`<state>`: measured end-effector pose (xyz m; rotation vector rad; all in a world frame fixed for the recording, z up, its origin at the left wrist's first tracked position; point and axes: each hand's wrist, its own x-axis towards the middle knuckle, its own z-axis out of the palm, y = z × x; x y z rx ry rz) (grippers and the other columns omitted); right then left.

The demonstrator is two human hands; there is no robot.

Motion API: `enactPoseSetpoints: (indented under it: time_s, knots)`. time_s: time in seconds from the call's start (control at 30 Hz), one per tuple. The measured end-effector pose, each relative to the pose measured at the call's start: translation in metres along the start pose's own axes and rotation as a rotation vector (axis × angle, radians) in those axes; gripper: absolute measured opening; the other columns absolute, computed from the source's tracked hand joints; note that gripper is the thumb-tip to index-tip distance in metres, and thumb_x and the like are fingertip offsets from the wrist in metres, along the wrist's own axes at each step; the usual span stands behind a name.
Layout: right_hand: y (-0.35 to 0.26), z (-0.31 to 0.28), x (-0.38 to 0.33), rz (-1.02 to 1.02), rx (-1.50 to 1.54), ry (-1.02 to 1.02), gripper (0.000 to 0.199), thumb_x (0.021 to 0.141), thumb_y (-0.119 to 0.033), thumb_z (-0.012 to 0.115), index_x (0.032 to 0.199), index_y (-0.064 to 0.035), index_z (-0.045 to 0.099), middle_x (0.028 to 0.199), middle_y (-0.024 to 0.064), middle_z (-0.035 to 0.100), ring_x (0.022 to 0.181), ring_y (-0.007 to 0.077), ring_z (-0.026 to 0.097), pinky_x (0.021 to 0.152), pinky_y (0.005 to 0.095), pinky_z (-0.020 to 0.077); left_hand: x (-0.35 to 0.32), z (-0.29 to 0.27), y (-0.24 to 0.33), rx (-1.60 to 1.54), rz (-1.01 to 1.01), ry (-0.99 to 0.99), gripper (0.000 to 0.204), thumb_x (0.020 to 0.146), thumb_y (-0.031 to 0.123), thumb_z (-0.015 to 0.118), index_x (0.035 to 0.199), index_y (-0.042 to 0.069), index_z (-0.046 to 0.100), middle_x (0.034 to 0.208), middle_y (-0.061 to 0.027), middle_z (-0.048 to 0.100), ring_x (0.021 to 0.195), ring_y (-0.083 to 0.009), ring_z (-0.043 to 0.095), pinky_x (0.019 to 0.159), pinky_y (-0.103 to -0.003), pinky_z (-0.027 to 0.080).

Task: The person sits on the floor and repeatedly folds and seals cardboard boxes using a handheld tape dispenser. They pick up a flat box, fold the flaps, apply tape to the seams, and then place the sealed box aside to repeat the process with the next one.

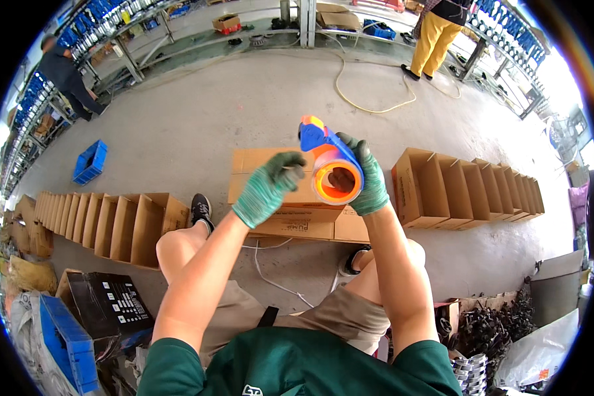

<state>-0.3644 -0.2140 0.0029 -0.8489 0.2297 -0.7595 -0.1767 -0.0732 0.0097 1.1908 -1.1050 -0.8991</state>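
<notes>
In my right hand [369, 177] is a blue and orange tape dispenser [315, 136] carrying a wide roll of tape [330, 158] with an orange ring at its core. My gloved fingers wrap the dispenser's far right side, and it is raised over a cardboard box [290, 228]. To its left, my left hand [268, 188], in a green glove with dark fingertips, hovers with loosely bent fingers and a gap between thumb and forefinger. It appears to hold nothing and stays apart from the dispenser. Below both hands, the box lies on the floor between my feet.
Rows of open cardboard boxes stand at left [122, 228] and right [435, 188]. A blue crate [90, 162] lies far left. Two people [69, 76] [435, 43] stand by racks at the back. A pale hose [356, 102] crosses the floor. Dark parts [498, 327] are piled lower right.
</notes>
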Motion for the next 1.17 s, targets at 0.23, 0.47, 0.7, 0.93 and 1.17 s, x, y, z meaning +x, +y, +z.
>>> enactPoseSetpoints:
  time_s: [0.23, 0.47, 0.7, 0.93, 1.17]
  knots:
    - [0.003, 0.040, -0.021, -0.150, -0.383, -0.218, 0.101, 0.082, -0.076, 0.060, 0.140, 0.0051, 0.045, 0.125, 0.0138, 0.061, 0.113, 0.0212, 0.059, 0.099, 0.0367, 0.0483, -0.054, 0.024, 0.033, 0.033, 0.042, 0.081, 0.044, 0.096, 0.027, 0.068, 0.131, 0.003, 0.057, 0.112, -0.0043, 0.065, 0.099, -0.0112, 0.059, 0.087, -0.027, 0.052]
    - [0.030, 0.055, -0.051, 0.078, -0.596, -0.347, 0.106, 0.070, -0.067, 0.079, 0.140, 0.0050, 0.045, 0.130, 0.0159, 0.059, 0.118, 0.0271, 0.059, 0.102, 0.0421, 0.0480, -0.117, -0.003, 0.009, 0.188, -0.050, -0.009, 0.047, 0.089, 0.030, 0.074, 0.123, 0.001, 0.059, 0.113, -0.0144, 0.069, 0.104, -0.0207, 0.066, 0.091, -0.036, 0.052]
    - [0.041, 0.104, -0.058, 0.277, -0.839, -0.526, 0.103, 0.071, -0.063, 0.081, 0.143, 0.0027, 0.044, 0.136, 0.0107, 0.055, 0.123, 0.0224, 0.054, 0.106, 0.0384, 0.0411, -0.159, -0.018, 0.021, 0.147, -0.089, 0.156, 0.058, 0.072, 0.030, 0.083, 0.114, -0.002, 0.059, 0.106, -0.0172, 0.066, 0.100, -0.0254, 0.064, 0.085, -0.037, 0.052]
    - [0.078, 0.121, -0.081, -0.038, -0.660, -0.110, 0.073, 0.094, -0.045, 0.060, 0.146, 0.0012, 0.039, 0.138, 0.0156, 0.051, 0.124, 0.0306, 0.054, 0.108, 0.0450, 0.0420, -0.178, -0.015, 0.056, -0.318, -0.128, 0.261, 0.051, 0.089, 0.024, 0.065, 0.131, 0.008, 0.040, 0.114, -0.0145, 0.057, 0.099, -0.0244, 0.061, 0.078, -0.036, 0.054]
    - [0.099, 0.158, -0.101, -0.090, -0.760, 0.006, 0.075, 0.092, -0.053, 0.060, 0.147, -0.0065, 0.038, 0.134, 0.0134, 0.051, 0.118, 0.0278, 0.056, 0.102, 0.0431, 0.0466, -0.198, -0.025, 0.040, -0.517, -0.022, 0.159, 0.071, 0.094, 0.032, 0.062, 0.151, 0.016, 0.025, 0.137, -0.0137, 0.047, 0.115, -0.0278, 0.059, 0.086, -0.039, 0.059]
